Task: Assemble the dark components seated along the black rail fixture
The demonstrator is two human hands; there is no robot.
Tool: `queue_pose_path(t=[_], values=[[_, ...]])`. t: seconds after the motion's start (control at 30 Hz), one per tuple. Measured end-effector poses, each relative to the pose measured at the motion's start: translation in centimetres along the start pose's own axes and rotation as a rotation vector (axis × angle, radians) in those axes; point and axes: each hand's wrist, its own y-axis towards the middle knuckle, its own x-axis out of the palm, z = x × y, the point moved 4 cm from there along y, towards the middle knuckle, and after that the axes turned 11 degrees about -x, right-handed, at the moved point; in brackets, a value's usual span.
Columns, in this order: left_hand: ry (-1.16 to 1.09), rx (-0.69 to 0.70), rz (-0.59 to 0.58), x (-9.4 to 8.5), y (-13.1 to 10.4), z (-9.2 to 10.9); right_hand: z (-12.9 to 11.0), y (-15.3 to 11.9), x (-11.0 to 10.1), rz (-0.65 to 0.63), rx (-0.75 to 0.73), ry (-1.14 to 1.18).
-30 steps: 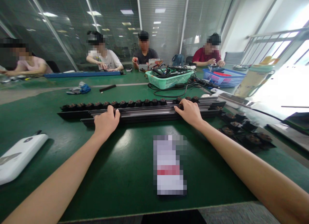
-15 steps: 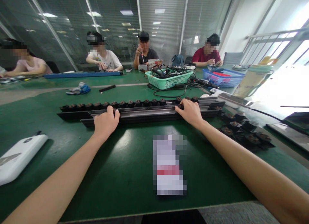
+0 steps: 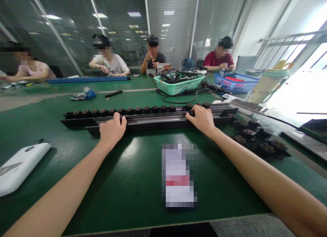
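Note:
A long black and silver metal rail [image 3: 158, 120] lies crosswise on the green table in front of me. My left hand [image 3: 112, 128] is closed near its left part, thumb and forefinger around a small dark piece [image 3: 121, 118] that is mostly hidden. Toward the right end, my right hand [image 3: 203, 119] pinches a black round piece [image 3: 190, 113] at the rail. Just behind, a row of black round parts with copper-coloured tops [image 3: 138, 109] sits along another black rail [image 3: 78, 122]. More such parts [image 3: 267, 146] are heaped beside my right forearm.
A blurred phone-like object [image 3: 178, 192] lies between my forearms. A white device [image 3: 24, 167] is at left. Beyond the rails are a green basket of cables [image 3: 178, 85], a blue basket [image 3: 236, 83], a cup [image 3: 268, 85] and a blue-grey cloth [image 3: 84, 94]. Several people sit opposite.
My hands and the rails stay in place. Across the table, two people's hands have shifted slightly.

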Motion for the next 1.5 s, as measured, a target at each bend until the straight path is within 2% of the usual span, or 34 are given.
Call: queue_pose_path(t=[0.5,0.8,1.1,1.5], values=[[0.008,0.0,-0.007,-0.06,0.01,0.03,-0.18,-0.12,-0.15,-0.004,0.027,-0.003],[0.003,0.001,-0.008,-0.04,0.02,-0.03,-0.01,-0.1,0.19,-0.065,0.08,0.013],[0.014,0.004,0.004,0.27,0.17,-0.19,-0.04,-0.12,0.05,-0.038,0.034,-0.051],[0.007,0.004,0.007,0.49,0.35,-0.26,0.14,0.01,-0.11,-0.07,0.054,-0.027]])
